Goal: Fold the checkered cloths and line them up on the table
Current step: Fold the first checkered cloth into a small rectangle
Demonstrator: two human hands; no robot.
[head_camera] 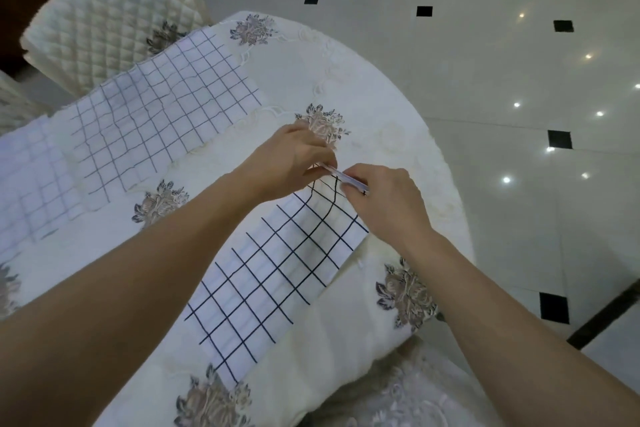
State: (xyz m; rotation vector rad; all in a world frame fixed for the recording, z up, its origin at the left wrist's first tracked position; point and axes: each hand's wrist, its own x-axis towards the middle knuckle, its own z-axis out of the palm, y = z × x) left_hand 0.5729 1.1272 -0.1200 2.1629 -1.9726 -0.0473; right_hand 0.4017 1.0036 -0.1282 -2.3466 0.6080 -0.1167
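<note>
Both hands, left hand [298, 156] and right hand [384, 194], pinch the far edge of the checkered cloth [277, 274], so next fold it toward the near end.

Two bare forearms, no sleeves, left hand [298, 158], right hand [384, 198]

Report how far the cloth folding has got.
Done: nothing looks finished; no folded cloth lies on the table. In hand: the left hand and right hand pinch the far edge of the dark-lined checkered cloth, lifting it. Left: the grey-lined cloth and the pale cloth lie spread flat, unfolded; then lining up.
</note>
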